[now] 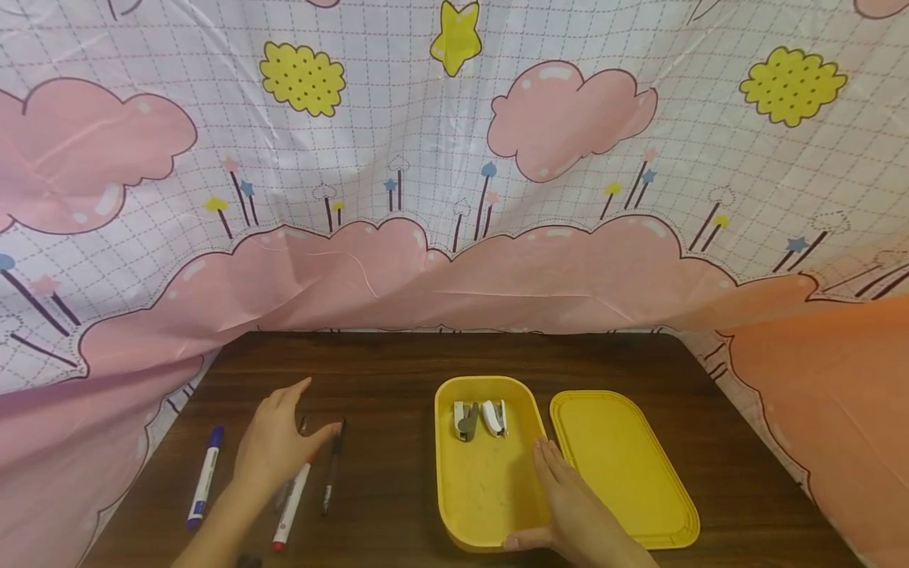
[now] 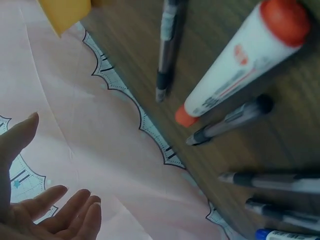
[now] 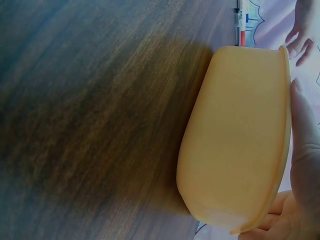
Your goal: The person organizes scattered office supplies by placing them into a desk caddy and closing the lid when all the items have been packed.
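Observation:
My left hand (image 1: 273, 442) hovers with spread fingers over a white marker with red ends (image 1: 293, 505) and a black pen (image 1: 334, 465), holding nothing. In the left wrist view, several clear-barrelled pens (image 2: 230, 120) lie around the red marker (image 2: 240, 55). My right hand (image 1: 571, 505) rests at the near right corner of a yellow box (image 1: 490, 489), its fingers along the right rim and the thumb against the near rim. Two small staplers, one grey and white (image 1: 465, 420) and one white (image 1: 495, 418), lie inside the far end of the box.
A yellow lid (image 1: 628, 465) lies flat to the right of the box. At the far left is a blue-capped marker (image 1: 206, 477). Everything stands on a dark wooden table (image 1: 383, 473), with a cartoon-print cloth (image 1: 398, 276) hanging behind it and at the sides.

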Demonstrator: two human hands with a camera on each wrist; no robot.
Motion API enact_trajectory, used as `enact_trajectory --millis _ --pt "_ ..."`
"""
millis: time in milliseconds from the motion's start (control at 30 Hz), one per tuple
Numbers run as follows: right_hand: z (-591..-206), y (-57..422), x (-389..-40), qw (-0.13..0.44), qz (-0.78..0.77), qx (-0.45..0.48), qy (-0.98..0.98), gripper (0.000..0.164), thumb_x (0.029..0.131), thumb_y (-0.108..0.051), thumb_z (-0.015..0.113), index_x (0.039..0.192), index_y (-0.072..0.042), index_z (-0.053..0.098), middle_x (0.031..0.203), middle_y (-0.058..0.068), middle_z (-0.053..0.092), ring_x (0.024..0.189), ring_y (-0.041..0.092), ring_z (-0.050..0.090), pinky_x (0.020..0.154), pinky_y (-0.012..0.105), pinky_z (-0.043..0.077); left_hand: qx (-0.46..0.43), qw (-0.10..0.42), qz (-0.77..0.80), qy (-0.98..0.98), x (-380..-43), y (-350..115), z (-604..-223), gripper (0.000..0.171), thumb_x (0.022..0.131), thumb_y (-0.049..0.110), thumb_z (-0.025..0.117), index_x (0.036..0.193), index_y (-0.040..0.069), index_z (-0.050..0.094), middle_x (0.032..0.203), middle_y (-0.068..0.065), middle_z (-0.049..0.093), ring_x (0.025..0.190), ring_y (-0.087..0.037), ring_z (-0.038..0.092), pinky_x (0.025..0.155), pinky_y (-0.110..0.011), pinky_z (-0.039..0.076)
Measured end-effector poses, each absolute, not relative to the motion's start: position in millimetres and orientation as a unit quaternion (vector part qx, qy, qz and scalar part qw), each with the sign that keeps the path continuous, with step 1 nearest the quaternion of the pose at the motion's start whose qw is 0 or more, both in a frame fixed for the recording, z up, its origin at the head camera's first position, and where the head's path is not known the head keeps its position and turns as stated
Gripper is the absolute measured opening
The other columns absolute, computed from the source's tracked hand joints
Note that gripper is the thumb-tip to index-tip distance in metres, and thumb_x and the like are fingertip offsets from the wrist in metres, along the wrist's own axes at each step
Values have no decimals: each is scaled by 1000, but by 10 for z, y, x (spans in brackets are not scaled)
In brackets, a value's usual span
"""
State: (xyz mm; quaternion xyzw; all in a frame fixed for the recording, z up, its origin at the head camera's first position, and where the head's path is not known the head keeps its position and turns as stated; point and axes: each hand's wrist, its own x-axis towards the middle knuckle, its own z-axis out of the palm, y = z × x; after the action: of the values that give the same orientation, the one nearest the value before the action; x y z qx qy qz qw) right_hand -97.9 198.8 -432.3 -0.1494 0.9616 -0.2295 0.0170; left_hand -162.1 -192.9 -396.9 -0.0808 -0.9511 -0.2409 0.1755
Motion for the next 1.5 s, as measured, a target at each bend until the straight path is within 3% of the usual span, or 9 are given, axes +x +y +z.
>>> enact_trajectory --millis 167,500,767,867,967,1133,1333,1500 --pt "-4312 1984 -978 21 -231 -145 962 131 59 -75 69 148 10 24 156 31 21 145 45 21 112 63 27 -92 171 -253 -948 -1583 -1899 -4095 79 78 32 80 137 -5 44 128 -34 53 114 -53 53 90 -63 49" --pt "-4324 1988 -982 25 -235 -142 961 132 59 -76 69 148 10 24 156 31 20 145 45 20 112 63 27 -67 117 -263 -955 -1524 -1796 -4313 79 78 31 79 139 -3 44 130 -31 53 115 -50 55 90 -61 50" --pt "-4325 1997 -982 21 -233 -146 961 132 59 -77 68 148 10 24 155 31 20 145 46 20 111 63 27 -48 71 -251 -964 -1461 -1705 -4442 82 74 28 82 140 -3 43 127 -35 53 99 -48 64 76 -53 58" --pt "-4326 1997 -978 20 -235 -145 961 132 58 -77 68 147 10 25 155 31 21 145 46 21 111 63 28 -42 57 -249 -966 -1463 -1689 -4481 83 72 27 83 140 -1 44 123 -33 56 83 -37 67 60 -40 58" --pt "-4330 1994 -978 20 -237 -143 961 131 58 -76 69 147 10 25 155 31 22 145 45 22 112 62 27 -37 48 -255 -965 -1466 -1680 -4515 83 72 25 83 140 -1 44 117 -29 59 69 -22 63 49 -25 51" --pt "-4344 1990 -984 25 -237 -141 961 131 58 -76 69 148 9 24 156 29 20 145 44 21 112 62 27 -44 50 -256 -964 -1463 -1670 -4546 76 71 17 83 134 -5 48 114 -32 60 58 -13 55 46 -19 48" --pt "-4349 1998 -972 19 -235 -141 962 131 58 -76 69 148 8 24 157 28 21 146 43 21 112 61 28 -43 44 -259 -964 -1475 -1672 -4565 71 71 8 81 132 -8 49 125 -41 52 46 -11 51 44 -21 49" --pt "-4345 2003 -950 12 -236 -141 961 131 58 -76 69 148 8 25 157 27 21 146 42 22 113 59 28 -47 46 -256 -964 -1479 -1679 -4581 69 69 6 81 129 -9 51 120 -39 56 46 -9 48 46 -20 48"
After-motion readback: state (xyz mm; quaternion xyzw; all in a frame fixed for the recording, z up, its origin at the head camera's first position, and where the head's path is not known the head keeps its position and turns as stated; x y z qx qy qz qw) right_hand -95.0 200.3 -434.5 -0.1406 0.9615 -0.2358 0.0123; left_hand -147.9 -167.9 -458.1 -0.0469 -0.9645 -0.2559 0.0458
